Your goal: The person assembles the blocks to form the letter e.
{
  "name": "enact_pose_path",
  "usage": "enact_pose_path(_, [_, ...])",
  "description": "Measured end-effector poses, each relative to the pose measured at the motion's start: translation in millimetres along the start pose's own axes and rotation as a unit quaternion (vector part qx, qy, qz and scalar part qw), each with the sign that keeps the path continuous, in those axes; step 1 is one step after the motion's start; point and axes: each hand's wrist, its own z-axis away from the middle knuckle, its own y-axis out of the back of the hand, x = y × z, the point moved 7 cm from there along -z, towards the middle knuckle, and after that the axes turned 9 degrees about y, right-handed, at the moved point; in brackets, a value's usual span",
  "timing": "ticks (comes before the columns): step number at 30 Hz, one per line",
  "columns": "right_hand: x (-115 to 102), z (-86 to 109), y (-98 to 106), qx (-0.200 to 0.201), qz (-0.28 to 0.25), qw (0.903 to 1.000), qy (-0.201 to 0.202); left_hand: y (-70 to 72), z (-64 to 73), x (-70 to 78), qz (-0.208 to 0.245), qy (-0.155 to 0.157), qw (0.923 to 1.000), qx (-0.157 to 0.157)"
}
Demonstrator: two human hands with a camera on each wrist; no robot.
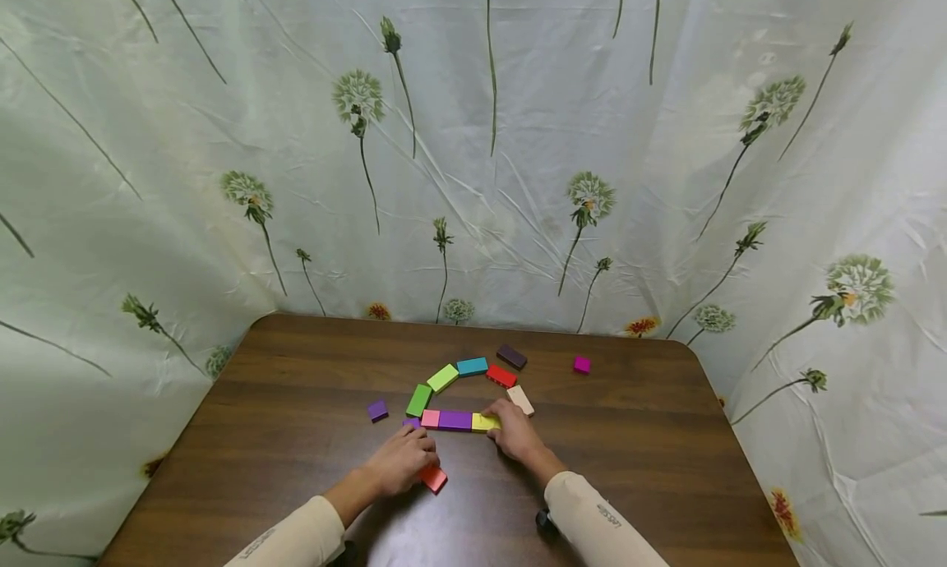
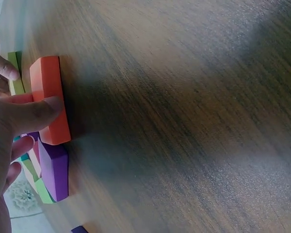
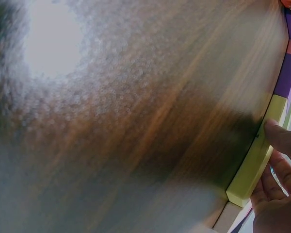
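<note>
My left hand (image 1: 403,460) pinches an orange-red rectangular block (image 2: 56,119), its thumb on the near face. A purple block (image 2: 57,170) lies just beyond it, partly hidden by that hand in the head view. My right hand (image 1: 516,431) grips a yellow block (image 3: 252,167), thumb on the near side and fingers behind. This yellow block ends a straight row, beside a longer purple block (image 1: 455,420) and a small pink block (image 1: 430,419). Behind the row curves an arch of green (image 1: 418,400), lime (image 1: 442,378), blue (image 1: 472,366), red (image 1: 501,375) and beige (image 1: 521,400) blocks.
A small purple block (image 1: 377,411) lies left of the arch. At the back sits a dark brown block (image 1: 511,356), with a magenta block (image 1: 582,365) farther right. The brown wooden table (image 1: 636,435) meets a flower-printed curtain (image 1: 473,181) at its far edge.
</note>
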Motion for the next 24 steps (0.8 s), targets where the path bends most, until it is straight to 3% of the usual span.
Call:
enact_pose_path(5, [-1.8, -0.5, 0.9, 0.004, 0.005, 0.9999, 0.008, 0.4, -0.1, -0.8, 0.0, -0.006, 1.0, 0.006])
enact_pose_path(24, [-4.2, 1.5, 2.0, 0.001, 0.001, 1.0, 0.001, -5.0, -0.2, -3.0, 0.022, 0.002, 0.9994, -0.028])
